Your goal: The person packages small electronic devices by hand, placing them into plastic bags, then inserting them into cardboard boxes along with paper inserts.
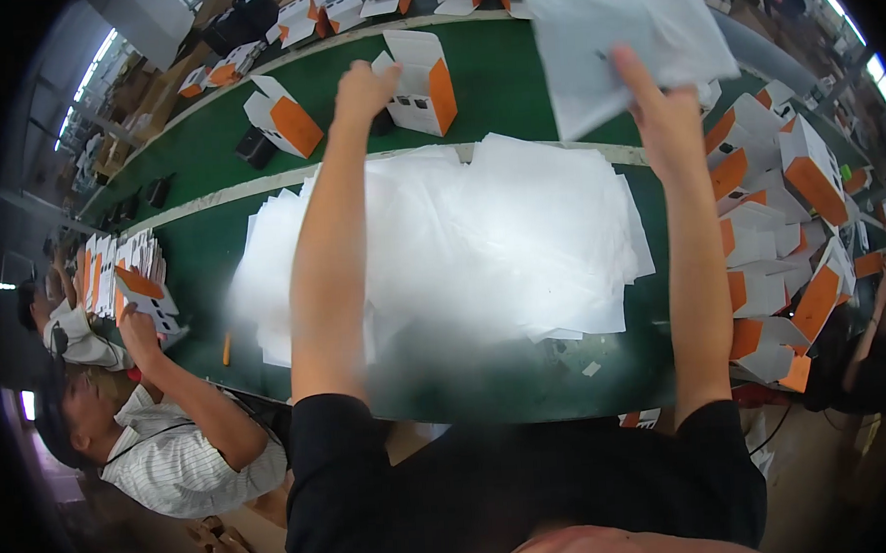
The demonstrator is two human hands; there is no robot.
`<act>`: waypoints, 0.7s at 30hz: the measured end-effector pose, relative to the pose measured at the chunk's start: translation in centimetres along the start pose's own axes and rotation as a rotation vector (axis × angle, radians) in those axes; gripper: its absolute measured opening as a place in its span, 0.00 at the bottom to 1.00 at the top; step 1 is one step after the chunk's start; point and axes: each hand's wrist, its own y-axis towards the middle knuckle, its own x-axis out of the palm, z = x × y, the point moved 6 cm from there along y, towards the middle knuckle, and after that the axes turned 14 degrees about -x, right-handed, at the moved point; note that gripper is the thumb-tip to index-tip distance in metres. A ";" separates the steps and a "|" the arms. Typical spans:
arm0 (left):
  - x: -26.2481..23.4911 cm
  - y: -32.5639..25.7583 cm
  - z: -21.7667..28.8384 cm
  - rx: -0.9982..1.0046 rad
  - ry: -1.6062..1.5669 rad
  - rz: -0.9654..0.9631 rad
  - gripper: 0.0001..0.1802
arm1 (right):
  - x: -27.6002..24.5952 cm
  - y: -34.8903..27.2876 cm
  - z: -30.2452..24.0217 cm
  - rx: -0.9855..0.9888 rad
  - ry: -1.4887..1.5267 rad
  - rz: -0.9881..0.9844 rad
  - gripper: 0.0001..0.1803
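Observation:
Out over the green bench, my left hand (365, 90) has its fingers closed at the left edge of an upright white-and-orange box (421, 89) with its lid flap raised. My right hand (663, 110) is lifted at the far right and grips a thin, whitish translucent plastic bag (592, 53) between thumb and fingers. The bag is spread out and slightly blurred. Between my forearms lies a broad pile of similar white bags (461, 240). Left of the box, another open white-and-orange box (285, 120) stands near a small black item (255, 146).
Open white-and-orange boxes (761, 230) are heaped at the right. To the left, a co-worker (187, 450) holds a box (149, 297) beside a row of flat cartons (126, 258). An orange-handled tool (227, 349) lies on the near bench (198, 289). Another person works at the far right.

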 end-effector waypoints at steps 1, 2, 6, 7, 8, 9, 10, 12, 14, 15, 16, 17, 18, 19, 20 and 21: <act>2.1 -1.4 1.9 -0.013 0.002 -0.166 0.31 | 1.0 1.7 0.9 -0.064 -0.019 -0.034 0.28; 2.7 -3.3 4.0 -0.018 -0.041 -0.209 0.24 | 2.5 3.0 2.0 -0.110 -0.023 -0.132 0.28; 3.0 -8.2 8.1 0.029 -0.102 -0.216 0.18 | 8.0 5.2 6.1 -0.265 0.053 -0.168 0.44; 3.3 -9.2 9.8 0.063 -0.146 -0.265 0.18 | 7.7 5.4 7.3 -0.423 -0.123 -0.265 0.38; 3.3 -9.4 10.3 0.083 -0.181 -0.299 0.19 | 8.5 5.1 8.0 -0.579 -0.280 -0.370 0.33; 3.3 -9.4 10.1 0.078 -0.184 -0.292 0.19 | 8.5 4.8 8.3 -0.583 -0.276 -0.376 0.33; 3.8 -9.4 9.7 0.045 -0.226 -0.334 0.19 | 8.3 4.4 8.8 -0.557 -0.375 -0.454 0.34; 5.1 -9.0 9.2 0.026 -0.297 -0.402 0.20 | 6.8 4.3 9.0 -0.608 -0.486 -0.554 0.36; 5.7 -8.8 8.7 -0.037 -0.374 -0.532 0.19 | 5.4 4.3 9.2 -0.547 -0.565 -0.644 0.36; 6.2 -9.0 8.8 -0.091 -0.450 -0.658 0.19 | 5.0 4.4 9.4 -0.491 -0.647 -0.726 0.37; 6.6 -9.3 9.0 -0.215 -0.708 -0.749 0.17 | 4.9 4.4 9.6 -0.499 -0.814 -0.822 0.38; 6.6 -9.5 9.3 -0.213 -0.708 -0.753 0.17 | 4.8 3.9 9.6 -0.497 -0.818 -0.821 0.38; 6.5 -9.6 10.0 -0.171 -0.712 -0.739 0.17 | 5.1 2.7 10.1 -0.492 -1.031 -0.919 0.37; 6.5 -10.0 11.0 -0.126 -0.716 -0.733 0.16 | 4.8 1.7 10.8 -0.475 -1.252 -1.012 0.36; 6.3 -10.3 11.7 -0.126 -0.659 -0.589 0.16 | 4.3 1.1 12.0 -0.483 -1.309 -1.003 0.34; 6.6 -10.3 12.0 -0.122 -0.660 -0.588 0.16 | 4.6 0.8 11.8 -0.485 -1.312 -0.999 0.34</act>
